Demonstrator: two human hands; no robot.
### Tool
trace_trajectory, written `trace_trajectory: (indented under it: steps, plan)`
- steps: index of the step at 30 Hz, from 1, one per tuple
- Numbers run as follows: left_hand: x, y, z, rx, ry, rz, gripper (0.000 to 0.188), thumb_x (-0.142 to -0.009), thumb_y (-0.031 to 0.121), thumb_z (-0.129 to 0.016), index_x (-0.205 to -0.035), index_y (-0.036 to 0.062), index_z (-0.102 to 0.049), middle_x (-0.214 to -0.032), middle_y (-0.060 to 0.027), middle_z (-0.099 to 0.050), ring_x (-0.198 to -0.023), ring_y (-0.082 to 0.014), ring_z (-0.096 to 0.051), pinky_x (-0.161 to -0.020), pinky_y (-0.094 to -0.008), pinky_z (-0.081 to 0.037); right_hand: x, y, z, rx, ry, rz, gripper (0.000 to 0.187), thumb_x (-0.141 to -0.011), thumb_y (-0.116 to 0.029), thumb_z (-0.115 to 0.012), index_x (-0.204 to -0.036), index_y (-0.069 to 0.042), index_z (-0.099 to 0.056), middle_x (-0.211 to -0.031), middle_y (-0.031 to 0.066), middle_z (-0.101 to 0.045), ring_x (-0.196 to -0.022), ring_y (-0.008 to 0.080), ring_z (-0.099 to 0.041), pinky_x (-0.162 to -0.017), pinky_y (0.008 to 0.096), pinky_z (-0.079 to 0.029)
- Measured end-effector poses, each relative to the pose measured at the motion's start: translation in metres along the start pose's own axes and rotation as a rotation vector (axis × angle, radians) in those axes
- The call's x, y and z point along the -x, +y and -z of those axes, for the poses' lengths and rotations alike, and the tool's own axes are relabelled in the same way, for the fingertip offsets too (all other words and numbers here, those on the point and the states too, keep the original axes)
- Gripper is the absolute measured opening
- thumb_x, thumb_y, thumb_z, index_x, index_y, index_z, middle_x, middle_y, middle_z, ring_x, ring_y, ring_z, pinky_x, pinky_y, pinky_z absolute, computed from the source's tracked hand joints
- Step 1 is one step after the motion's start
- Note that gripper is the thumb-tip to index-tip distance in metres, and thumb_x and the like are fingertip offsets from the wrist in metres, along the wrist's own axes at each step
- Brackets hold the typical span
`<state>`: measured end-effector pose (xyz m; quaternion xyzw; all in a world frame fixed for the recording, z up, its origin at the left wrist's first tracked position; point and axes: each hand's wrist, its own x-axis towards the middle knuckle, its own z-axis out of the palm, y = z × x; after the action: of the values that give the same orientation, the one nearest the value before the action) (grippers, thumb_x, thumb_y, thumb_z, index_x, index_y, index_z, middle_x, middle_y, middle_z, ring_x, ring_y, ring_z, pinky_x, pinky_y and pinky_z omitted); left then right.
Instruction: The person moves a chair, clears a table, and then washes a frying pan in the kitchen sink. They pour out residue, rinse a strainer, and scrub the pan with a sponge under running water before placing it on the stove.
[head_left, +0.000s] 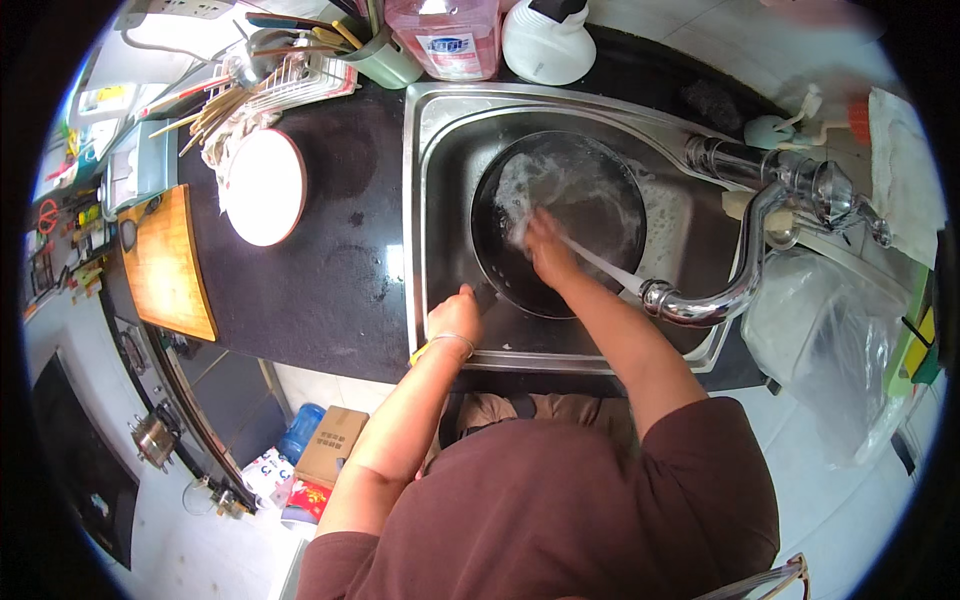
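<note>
Hands: right (548, 250) pressed inside the flat-lying round black pan (560, 222), left (455, 318) gripping its rim.

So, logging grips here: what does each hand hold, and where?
Left hand grips the pan at its near rim. Right hand presses inside it; anything held is hidden.

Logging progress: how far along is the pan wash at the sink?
Done: black pan sits in the sink, wet and foamy. In hand: right hand scrubs inside it under water running from the tap; left hand grips the pan's near rim. Left: foam is not rinsed off, and the pan is not out of the sink.
</note>
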<state>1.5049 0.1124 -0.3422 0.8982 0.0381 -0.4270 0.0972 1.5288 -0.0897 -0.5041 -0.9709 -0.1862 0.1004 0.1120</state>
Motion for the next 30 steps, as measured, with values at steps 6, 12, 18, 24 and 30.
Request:
trace_trajectory:
  steps: [6,12,18,24,30]
  plan:
    - [0.003,0.002,-0.001,0.034,0.003,-0.017,0.018,-0.076,0.007,-0.051,-0.094,0.0037,-0.052,-0.083,-0.0190,-0.064,-0.080,-0.0343,-0.063,-0.071,-0.0429,-0.050,-0.001,0.043,0.054,-0.380,0.120,-0.427,0.028,-0.076,-0.002,-0.055,-0.104,-0.005,-0.059,-0.108,0.0185,-0.052,-0.105,0.0360,-0.048,-0.088,0.0384,-0.040]
    - [0.002,0.001,-0.001,0.026,-0.003,-0.011,0.019,-0.075,0.008,-0.052,-0.094,0.0036,-0.052,-0.083,-0.0191,-0.064,-0.079,-0.0343,-0.064,-0.071,-0.0421,-0.051,-0.008,-0.012,0.058,-0.688,0.013,0.074,0.024,-0.076,-0.002,-0.054,-0.100,-0.004,-0.055,-0.112,0.0167,-0.046,-0.109,0.0355,-0.045,-0.091,0.0415,-0.038]
    - [0.001,0.000,0.000,-0.009,-0.005,-0.005,0.019,-0.076,0.010,-0.052,-0.094,0.0033,-0.051,-0.082,-0.0187,-0.064,-0.080,-0.0343,-0.064,-0.070,-0.0425,-0.051,-0.097,0.029,0.057,-0.140,0.177,0.497,0.025,-0.079,-0.015,-0.051,-0.101,-0.007,-0.059,-0.109,0.0108,-0.052,-0.105,0.0288,-0.048,-0.087,0.0382,-0.041]
    - [0.002,0.003,0.004,0.031,-0.038,0.012,0.023,-0.073,0.009,-0.055,-0.095,0.0038,-0.052,-0.085,-0.0188,-0.064,-0.082,-0.0335,-0.063,-0.072,-0.0411,-0.051,-0.007,0.119,0.078,0.101,-0.084,0.142,0.020,-0.073,-0.011,-0.055,-0.091,-0.009,-0.062,-0.101,0.0096,-0.055,-0.097,0.0281,-0.051,-0.081,0.0379,-0.043]
    - [0.005,0.006,0.000,0.025,-0.053,-0.018,0.023,-0.074,0.008,-0.054,-0.096,0.0038,-0.052,-0.086,-0.0189,-0.064,-0.083,-0.0339,-0.063,-0.072,-0.0418,-0.050,0.088,0.013,0.030,-0.087,-0.186,-0.236,0.031,-0.080,-0.015,-0.052,-0.109,-0.004,-0.055,-0.107,0.0185,-0.051,-0.099,0.0349,-0.050,-0.090,0.0405,-0.041]
